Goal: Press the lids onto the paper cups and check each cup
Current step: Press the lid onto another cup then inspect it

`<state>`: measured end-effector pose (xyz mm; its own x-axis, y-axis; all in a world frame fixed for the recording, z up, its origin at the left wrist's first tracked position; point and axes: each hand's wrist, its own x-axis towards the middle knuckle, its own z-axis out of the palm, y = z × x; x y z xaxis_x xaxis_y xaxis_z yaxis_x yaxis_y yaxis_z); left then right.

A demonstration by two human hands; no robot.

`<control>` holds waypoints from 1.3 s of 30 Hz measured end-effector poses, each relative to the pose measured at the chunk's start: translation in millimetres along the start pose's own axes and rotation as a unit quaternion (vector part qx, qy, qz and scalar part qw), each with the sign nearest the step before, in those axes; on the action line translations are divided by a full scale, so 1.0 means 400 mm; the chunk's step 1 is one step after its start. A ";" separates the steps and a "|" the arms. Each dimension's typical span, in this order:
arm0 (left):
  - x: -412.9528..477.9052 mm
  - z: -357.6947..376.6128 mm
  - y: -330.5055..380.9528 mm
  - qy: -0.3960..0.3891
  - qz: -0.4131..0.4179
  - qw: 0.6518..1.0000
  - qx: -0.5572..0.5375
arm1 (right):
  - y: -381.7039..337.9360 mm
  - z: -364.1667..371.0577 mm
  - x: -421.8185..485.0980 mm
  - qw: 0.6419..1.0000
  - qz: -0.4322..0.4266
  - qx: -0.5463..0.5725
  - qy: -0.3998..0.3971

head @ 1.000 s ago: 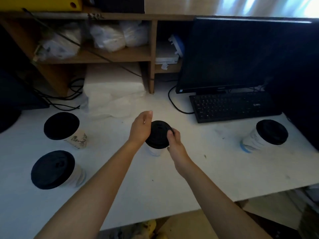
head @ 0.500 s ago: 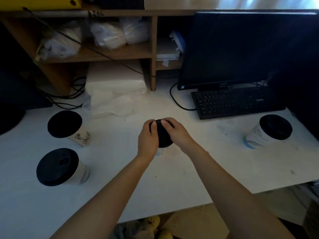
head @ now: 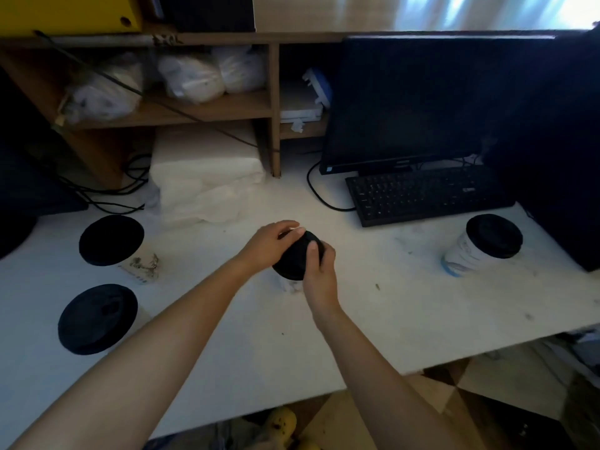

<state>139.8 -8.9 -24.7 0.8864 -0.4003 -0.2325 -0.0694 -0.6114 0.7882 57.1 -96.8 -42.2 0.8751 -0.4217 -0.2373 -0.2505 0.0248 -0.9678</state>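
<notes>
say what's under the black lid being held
A white paper cup, only its lower wall showing below the round black plastic lid. The left hand, right hand and lid hide its rim and inside.

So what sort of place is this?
Likely an office or back-room desk: a dark monitor and keyboard stand on the white table, and wooden shelves hold bagged supplies.

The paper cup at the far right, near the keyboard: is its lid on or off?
On. A black lid covers the whole top of the right cup. How tightly it sits, I cannot tell.
</notes>
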 end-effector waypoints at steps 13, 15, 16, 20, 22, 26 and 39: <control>-0.011 0.074 0.052 0.042 0.084 0.930 0.356 | 0.153 -0.127 0.054 0.949 -0.051 -0.068 -0.304; -0.010 0.076 0.051 0.050 0.089 0.930 0.354 | 0.152 -0.122 0.089 0.940 -0.015 -0.046 -0.337; -0.009 0.078 0.050 0.051 0.092 0.930 0.353 | 0.156 -0.116 0.103 0.939 -0.010 -0.047 -0.340; -0.003 0.082 0.041 0.057 0.096 0.931 0.348 | 0.184 -0.106 0.140 0.941 -0.009 -0.065 -0.332; -0.002 0.081 0.043 0.058 0.096 0.929 0.353 | 0.195 -0.104 0.144 0.946 -0.015 -0.065 -0.317; -0.002 0.068 0.053 0.016 0.115 0.920 0.374 | 0.201 -0.094 0.129 0.958 -0.032 -0.053 -0.280; -0.018 0.053 0.051 0.005 0.093 0.936 0.340 | 0.215 -0.045 0.023 0.987 -0.095 -0.028 -0.127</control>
<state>122.1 -33.1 -19.0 0.8341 -0.5388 -0.1185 -0.4952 -0.8259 0.2695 36.3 -114.7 -126.1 0.9822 -0.1736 -0.0714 -0.0872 -0.0856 -0.9925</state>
